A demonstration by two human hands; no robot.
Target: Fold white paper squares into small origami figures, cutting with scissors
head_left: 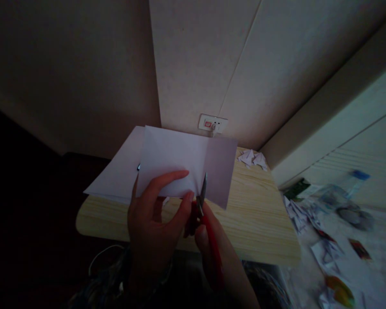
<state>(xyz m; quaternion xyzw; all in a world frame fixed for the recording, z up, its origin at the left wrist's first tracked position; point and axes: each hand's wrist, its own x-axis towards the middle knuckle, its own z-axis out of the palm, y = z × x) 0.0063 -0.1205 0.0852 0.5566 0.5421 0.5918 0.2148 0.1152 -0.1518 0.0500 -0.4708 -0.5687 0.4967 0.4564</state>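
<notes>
A creased sheet of white paper (173, 150) is held up over the small wooden table. My left hand (161, 214) grips it near its lower edge, thumb and fingers pinched on the paper. Red-handled scissors (213, 244) are in my right hand (217, 236), fingers wrapped round the handles. One grey blade shows in front of the sheet, at its lower edge near the vertical fold. The paper right of that fold is angled and looks darker. Part of the scissors is hidden behind my fingers.
More white paper (116, 176) lies on the left of the wooden table (257, 214). Folded paper shapes (247, 157) sit at its back right corner. A wall socket (212, 123) with a plug is behind. Scraps and a plastic bottle (344, 193) lie on the right.
</notes>
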